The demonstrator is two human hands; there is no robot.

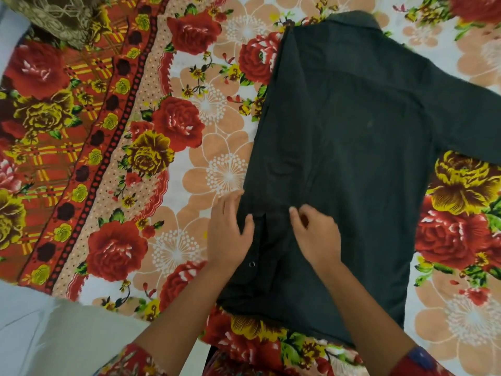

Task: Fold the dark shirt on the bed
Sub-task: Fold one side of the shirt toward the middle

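Dark shirt (352,147) lay on the floral bed (189,164), left side folded in, right sleeve (466,115) spread out. Your left hand (230,229) rested flat on the folded edge; your right hand (317,234) curled there, grip unclear. Next likely: folding that sleeve across.

Home bedroom, bed (189,131) under floral bedsheet, brown patterned fabric (62,20) at corner
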